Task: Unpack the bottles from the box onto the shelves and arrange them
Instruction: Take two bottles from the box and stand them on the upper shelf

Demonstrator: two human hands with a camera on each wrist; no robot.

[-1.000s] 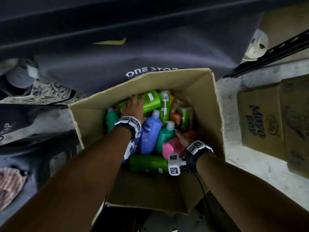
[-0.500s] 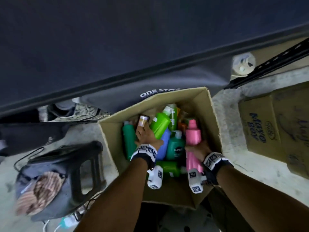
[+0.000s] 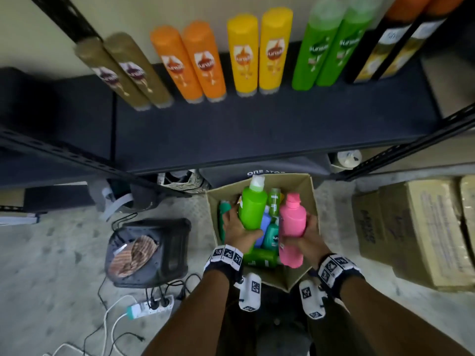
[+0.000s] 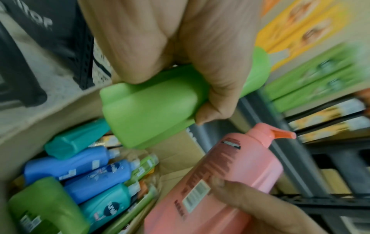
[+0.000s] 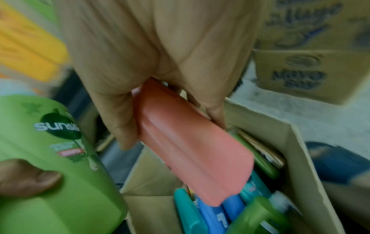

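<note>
Standing over an open cardboard box [image 3: 305, 191] on the floor, the person held one bottle in each hand above its contents. The left hand [image 3: 237, 233] had its fingers [image 4: 212, 101] curled around the lower body of a light green Sunsilk bottle [image 3: 253, 208], white cap pointing towards the shelf. The right hand [image 3: 307, 236] was wrapped likewise around a pink pump bottle [image 3: 291, 227], thumb [image 5: 120, 126] on one face and the other fingers on the opposite side. Both bottles were raised just clear of those remaining in the box, among them blue bottles [image 4: 80, 171], teal bottles [image 3: 272, 233] and a dark green bottle [image 3: 261, 258] lying flat at the near wall. On the dark shelf [image 3: 257, 129] beyond the box stood pairs of tall bottles in a row at the back: brown [image 3: 123, 73], orange [image 3: 187, 62], yellow [image 3: 259, 52] and green [image 3: 326, 47]. Closed cartons [image 3: 411, 227] sat to the right of the box, and a black stool [image 3: 154, 250] with a power strip [image 3: 154, 305] lay to its left.
</note>
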